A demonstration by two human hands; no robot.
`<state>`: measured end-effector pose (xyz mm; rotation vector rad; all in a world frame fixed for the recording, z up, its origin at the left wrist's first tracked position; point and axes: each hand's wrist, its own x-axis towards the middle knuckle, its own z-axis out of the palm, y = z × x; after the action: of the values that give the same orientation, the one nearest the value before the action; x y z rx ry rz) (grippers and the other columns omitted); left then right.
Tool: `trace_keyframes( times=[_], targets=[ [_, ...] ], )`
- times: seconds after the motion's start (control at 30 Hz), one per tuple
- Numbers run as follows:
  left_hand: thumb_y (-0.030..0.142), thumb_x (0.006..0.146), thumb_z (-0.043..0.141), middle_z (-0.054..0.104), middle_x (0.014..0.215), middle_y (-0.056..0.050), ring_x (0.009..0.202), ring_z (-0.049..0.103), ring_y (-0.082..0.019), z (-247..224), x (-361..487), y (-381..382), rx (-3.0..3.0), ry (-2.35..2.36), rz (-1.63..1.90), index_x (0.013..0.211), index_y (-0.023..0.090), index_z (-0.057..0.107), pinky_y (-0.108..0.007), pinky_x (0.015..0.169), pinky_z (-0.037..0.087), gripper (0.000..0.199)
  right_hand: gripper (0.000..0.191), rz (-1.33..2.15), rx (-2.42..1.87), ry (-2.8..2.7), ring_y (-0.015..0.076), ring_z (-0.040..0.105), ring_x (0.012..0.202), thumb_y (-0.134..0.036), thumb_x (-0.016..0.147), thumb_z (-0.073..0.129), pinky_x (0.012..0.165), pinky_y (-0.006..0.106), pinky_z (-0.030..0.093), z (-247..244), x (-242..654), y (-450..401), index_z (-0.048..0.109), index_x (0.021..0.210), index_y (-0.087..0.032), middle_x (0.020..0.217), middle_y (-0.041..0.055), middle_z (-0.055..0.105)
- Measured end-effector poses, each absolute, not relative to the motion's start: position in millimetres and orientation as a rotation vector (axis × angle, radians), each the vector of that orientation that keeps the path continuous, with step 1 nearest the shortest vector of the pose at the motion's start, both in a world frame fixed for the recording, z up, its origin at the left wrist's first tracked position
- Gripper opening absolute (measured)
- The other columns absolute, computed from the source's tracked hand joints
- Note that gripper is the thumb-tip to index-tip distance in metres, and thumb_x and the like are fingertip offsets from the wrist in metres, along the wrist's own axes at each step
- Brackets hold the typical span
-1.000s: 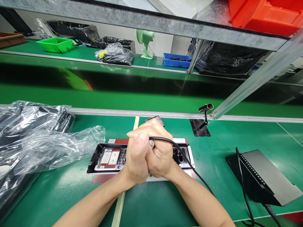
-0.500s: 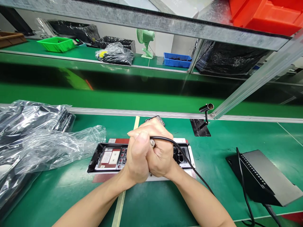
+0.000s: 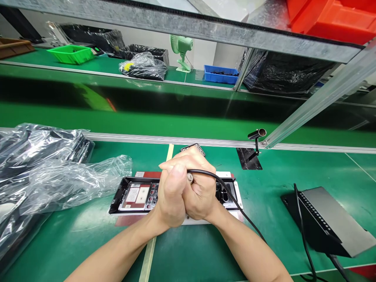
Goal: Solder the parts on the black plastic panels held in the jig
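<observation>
My left hand (image 3: 172,196) and my right hand (image 3: 201,188) are pressed together, fingers wrapped round an upright corded tool. It looks like an electric screwdriver; my fingers hide its body and tip. A small metal end (image 3: 190,178) shows between the hands, and a black cable (image 3: 226,186) runs from there over my right hand, down to the right. Beneath both hands lies a long black housing (image 3: 121,194) in a white and dark-red fixture (image 3: 129,221). Round holes and a pale label are visible in the housing's left part; its middle is covered by my hands.
Plastic-wrapped dark parts (image 3: 58,168) lie at the left. To the right stand a black-and-grey box (image 3: 331,219) with cables and a small black tube holder (image 3: 256,134). A speckled dark object (image 3: 199,149) is just behind my hands. A metal shelf beam (image 3: 176,25) crosses overhead.
</observation>
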<state>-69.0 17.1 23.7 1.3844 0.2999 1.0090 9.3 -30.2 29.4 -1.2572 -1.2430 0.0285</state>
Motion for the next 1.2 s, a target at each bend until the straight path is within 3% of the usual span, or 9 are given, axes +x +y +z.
trace_keyframes(
  times=[1.2],
  targets=[
    [0.052, 0.103, 0.042, 0.051, 0.071, 0.0, 0.064, 0.047, -0.015, 24.4, -68.6, 16.2, 1.372, 0.291, 0.997, 0.073, 0.019, 0.053, -0.033, 0.06, 0.04, 0.046, 0.03, 0.014, -1.272, -1.233, 0.0228, 0.065, 0.088, -0.047, 0.098, 0.055, 0.071, 0.035, 0.06, 28.9, 8.7, -30.7, 0.076, 0.095, -0.025, 0.084, 0.0072, 0.067]
  ],
)
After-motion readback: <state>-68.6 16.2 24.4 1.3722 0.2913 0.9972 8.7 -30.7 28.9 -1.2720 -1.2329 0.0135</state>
